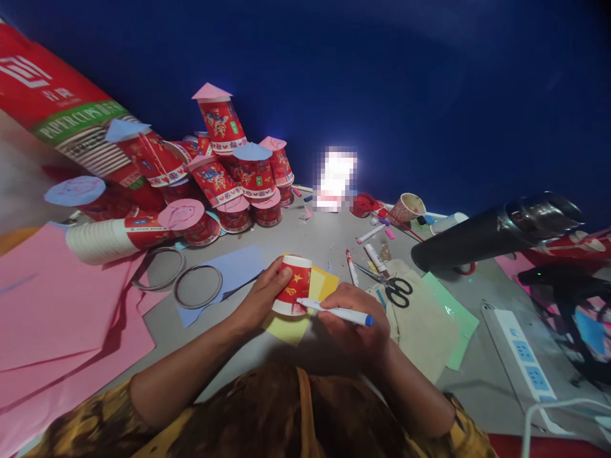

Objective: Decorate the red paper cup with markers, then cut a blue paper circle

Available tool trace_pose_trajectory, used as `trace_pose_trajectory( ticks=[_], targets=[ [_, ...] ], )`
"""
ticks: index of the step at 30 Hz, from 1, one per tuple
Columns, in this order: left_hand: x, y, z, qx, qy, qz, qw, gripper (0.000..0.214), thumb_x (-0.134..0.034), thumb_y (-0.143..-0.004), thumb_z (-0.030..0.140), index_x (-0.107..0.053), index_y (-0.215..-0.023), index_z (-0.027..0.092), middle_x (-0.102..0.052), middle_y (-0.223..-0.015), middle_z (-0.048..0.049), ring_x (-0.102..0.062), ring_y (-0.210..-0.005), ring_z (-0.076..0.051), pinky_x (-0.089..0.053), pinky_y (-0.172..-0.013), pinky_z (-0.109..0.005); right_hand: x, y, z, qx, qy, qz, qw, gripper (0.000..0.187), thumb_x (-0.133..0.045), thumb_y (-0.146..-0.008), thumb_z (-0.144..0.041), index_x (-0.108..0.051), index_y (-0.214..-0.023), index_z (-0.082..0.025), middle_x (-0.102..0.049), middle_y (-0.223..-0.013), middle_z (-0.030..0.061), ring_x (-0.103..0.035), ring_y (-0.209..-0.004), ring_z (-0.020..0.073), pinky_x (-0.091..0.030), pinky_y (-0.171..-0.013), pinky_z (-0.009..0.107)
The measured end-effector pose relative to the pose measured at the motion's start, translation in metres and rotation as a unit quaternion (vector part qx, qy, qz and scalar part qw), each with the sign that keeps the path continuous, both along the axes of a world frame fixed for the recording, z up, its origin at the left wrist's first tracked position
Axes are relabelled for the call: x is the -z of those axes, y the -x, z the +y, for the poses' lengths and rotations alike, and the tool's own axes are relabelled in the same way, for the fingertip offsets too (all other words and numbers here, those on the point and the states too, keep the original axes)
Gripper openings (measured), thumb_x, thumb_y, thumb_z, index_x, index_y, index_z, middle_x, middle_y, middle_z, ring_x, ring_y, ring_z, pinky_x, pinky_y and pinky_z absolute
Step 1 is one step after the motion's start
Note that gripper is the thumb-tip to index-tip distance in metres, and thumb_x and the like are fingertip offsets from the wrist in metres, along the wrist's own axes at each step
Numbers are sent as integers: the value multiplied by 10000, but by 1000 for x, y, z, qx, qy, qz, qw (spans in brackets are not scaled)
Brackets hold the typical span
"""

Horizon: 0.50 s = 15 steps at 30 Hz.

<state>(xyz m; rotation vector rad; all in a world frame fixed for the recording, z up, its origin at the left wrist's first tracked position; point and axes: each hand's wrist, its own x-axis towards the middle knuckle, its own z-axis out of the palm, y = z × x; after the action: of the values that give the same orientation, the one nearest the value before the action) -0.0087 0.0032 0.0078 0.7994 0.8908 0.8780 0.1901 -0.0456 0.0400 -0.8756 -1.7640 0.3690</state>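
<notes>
My left hand (263, 294) is wrapped round the side of a red paper cup (300, 286) with a gold star and white bands at both ends. The fingers behind the cup are hidden. In my right hand (360, 324) is a white marker pen (341, 311) with a blue end, its tip against the lower part of the cup. Yellow paper (289, 329) lies under the cup. Scissors with black handles (398, 292) rest on cloth-like beige material (420, 324) to the right of my right hand.
Decorated red cups (222, 124) with paper cones are stacked at the back left. Pink paper sheets (52, 299) and grey tape rings (198, 286) lie left. A black tumbler (477, 235), a green sheet (456, 318) and a power strip (520, 356) occupy the right. Loose markers (352, 267) lie mid-table.
</notes>
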Motion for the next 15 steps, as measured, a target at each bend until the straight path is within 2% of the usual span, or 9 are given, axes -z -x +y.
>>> trace_pose_trajectory(
  ticks=[2, 7, 12, 15],
  targets=[
    [-2, 0, 0, 2, 4, 1, 1000, 598, -855, -830, 691, -713, -1141, 201, -780, -892, -43, -704, -702, -189, -535, -646, -266, 0, 0, 0, 11, -1, 6, 1000, 59, -683, -1015, -192, -725, -1006, -234, -796, -775, 35, -721, -643, 187, -573, -625, 308],
    [-2, 0, -1, 0, 4, -4, 1000, 585, -866, -823, 681, -705, -1109, 198, -781, -882, -43, -706, -694, -185, -518, -607, -245, -1, 0, 0, -17, 5, -7, 1000, 96, -678, -1037, -273, -729, -968, -231, -792, -745, 31, -719, -614, 183, -566, -585, 311],
    [-1, -1, -1, -3, 17, -12, 1000, 594, -891, -812, 654, -720, -1146, 194, -794, -909, -46, -728, -719, -194, -569, -673, -271, -2, 1, 0, 45, 5, 0, 999, 100, -672, -1028, -230, -732, -948, -232, -791, -741, 33, -725, -619, 190, -574, -587, 320],
    [-1, -1, -2, -4, 34, -22, 999, 658, -909, -778, 674, -724, -1179, 186, -805, -924, -56, -727, -707, -191, -564, -655, -266, -3, 1, -1, 20, -1, 8, 1000, 78, -684, -1021, -230, -731, -959, -228, -790, -743, 33, -719, -615, 183, -571, -589, 310]
  ],
)
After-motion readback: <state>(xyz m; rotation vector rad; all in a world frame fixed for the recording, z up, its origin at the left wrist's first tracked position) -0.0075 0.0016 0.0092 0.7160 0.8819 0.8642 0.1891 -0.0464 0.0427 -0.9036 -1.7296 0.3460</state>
